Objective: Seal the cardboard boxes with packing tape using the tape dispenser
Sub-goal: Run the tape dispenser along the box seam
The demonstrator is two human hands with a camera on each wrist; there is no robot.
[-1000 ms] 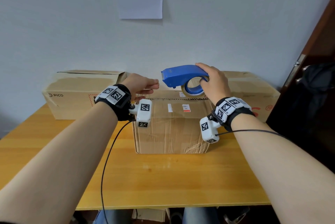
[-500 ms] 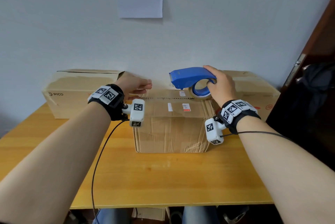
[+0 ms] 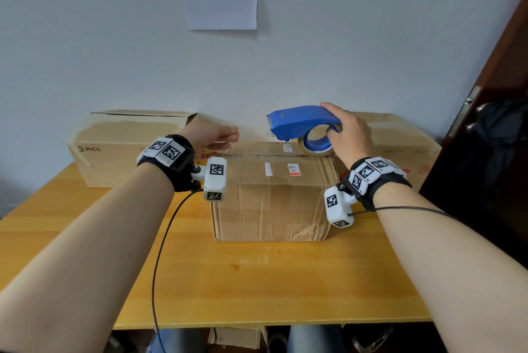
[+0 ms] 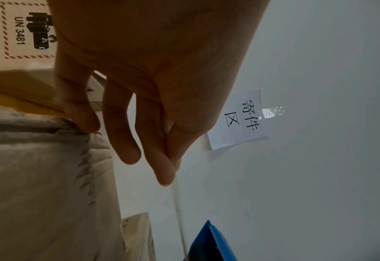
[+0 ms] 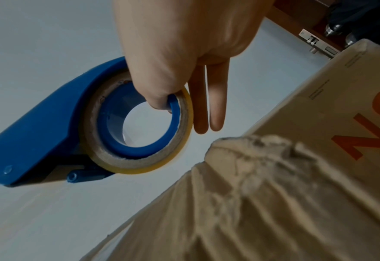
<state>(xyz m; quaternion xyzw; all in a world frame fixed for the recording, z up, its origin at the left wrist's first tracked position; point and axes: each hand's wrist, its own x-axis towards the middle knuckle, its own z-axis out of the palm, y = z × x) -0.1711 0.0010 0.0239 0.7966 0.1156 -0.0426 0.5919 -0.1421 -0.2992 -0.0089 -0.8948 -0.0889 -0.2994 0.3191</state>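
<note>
A worn cardboard box (image 3: 271,201) stands mid-table, its top seam along the near edge. My right hand (image 3: 343,132) grips the blue tape dispenser (image 3: 297,121) over the box's right top end, thumb hooked in the tape roll (image 5: 139,164) core. The roll sits just above the box corner (image 5: 229,203). My left hand (image 3: 225,139) is at the box's left top end. In the left wrist view its thumb and forefinger (image 4: 168,159) pinch a thin strip of tape (image 4: 179,220) that runs to the dispenser (image 4: 211,243).
Two longer cardboard boxes lie against the wall, one at left (image 3: 120,147) and one at right (image 3: 400,138). A dark door with a metal latch (image 3: 500,124) stands at the right. The yellow table (image 3: 257,281) reaches toward me, and wrist cables hang over it.
My right hand has carried the dispenser to the right along the box top. My left hand has drawn back a little to the left.
</note>
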